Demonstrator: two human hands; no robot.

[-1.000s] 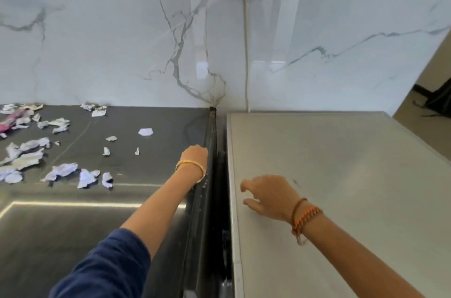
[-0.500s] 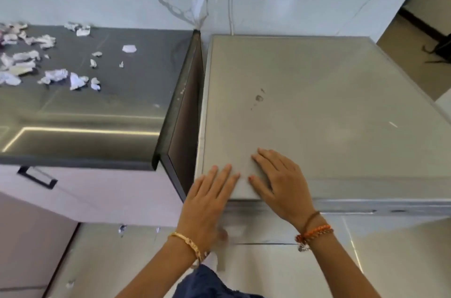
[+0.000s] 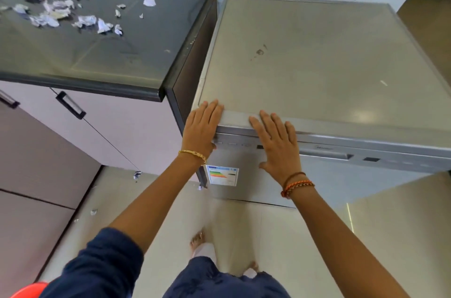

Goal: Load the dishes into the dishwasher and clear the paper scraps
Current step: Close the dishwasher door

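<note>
Dishwasher (image 3: 317,58): grey, door closed, filling the frame from centre to 3 o'clock, with an energy label (image 3: 222,174) on its front. Left hand (image 3: 200,127) and right hand (image 3: 275,144): both flat with straight fingers, set apart, pressing the front top edge and gripping nothing. Paper scraps (image 3: 58,8): strewn across the dark table (image 3: 102,54) at 10 o'clock, a few more on the floor (image 3: 244,224).

Dishwasher (image 3: 317,58) right side runs off the frame edge; control panel partly covered by left hand (image 3: 200,127) and right hand (image 3: 278,144) — button markings and brand text too small to read. Energy label (image 3: 222,175) print illegible. Paper scraps (image 3: 61,7) cut off at the counter's left edge. Orange object (image 3: 29,290) at bottom-left corner mostly out of frame — can't tell what it is.
</note>
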